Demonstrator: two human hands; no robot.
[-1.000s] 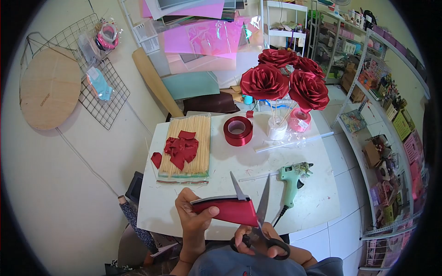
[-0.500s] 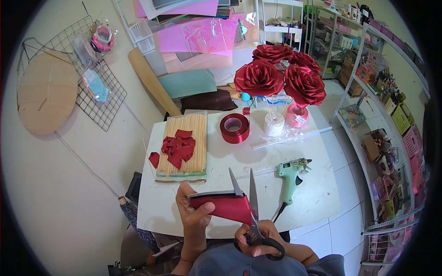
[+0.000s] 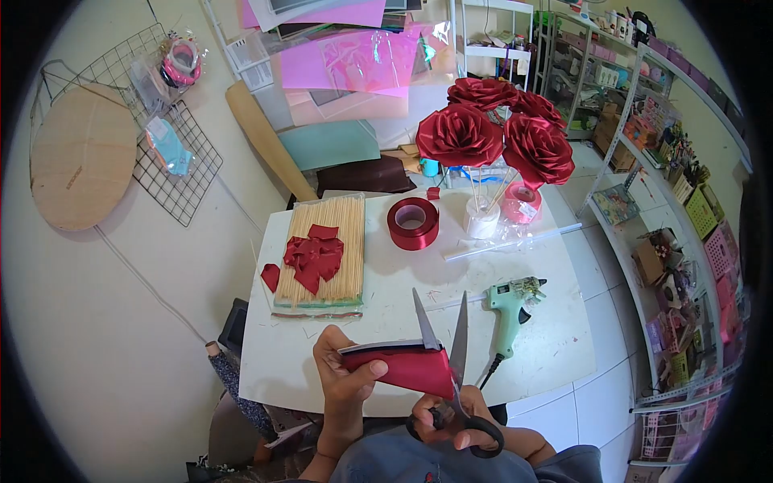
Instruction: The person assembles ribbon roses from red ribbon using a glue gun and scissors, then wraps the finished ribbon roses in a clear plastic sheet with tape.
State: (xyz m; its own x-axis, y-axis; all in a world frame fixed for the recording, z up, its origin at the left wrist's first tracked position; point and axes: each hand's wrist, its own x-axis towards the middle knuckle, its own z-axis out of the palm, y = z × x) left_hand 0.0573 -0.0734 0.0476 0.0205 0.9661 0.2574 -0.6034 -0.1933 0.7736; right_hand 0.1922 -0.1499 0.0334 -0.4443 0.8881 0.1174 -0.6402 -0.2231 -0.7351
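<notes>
My left hand is closed on a folded stack of red satin ribbon, with a pale layer and a dark layer along its upper edge. In my right hand is a pair of scissors with black handles. Its blades point away from me and stand apart at the right end of the ribbon; one lies behind the stack's upper corner. Beyond my hands, cut red ribbon pieces rest on a bag of bamboo skewers. A roll of red ribbon lies to their right.
A mint glue gun with a black cord lies on the white table, right of the scissors. Red ribbon roses on sticks stand in a white holder, beside a pink tape roll. Shelves line the right side.
Both hands, with the ribbon stack and the scissors, have shifted slightly right. The scissor blades remain apart at the ribbon's right end.
</notes>
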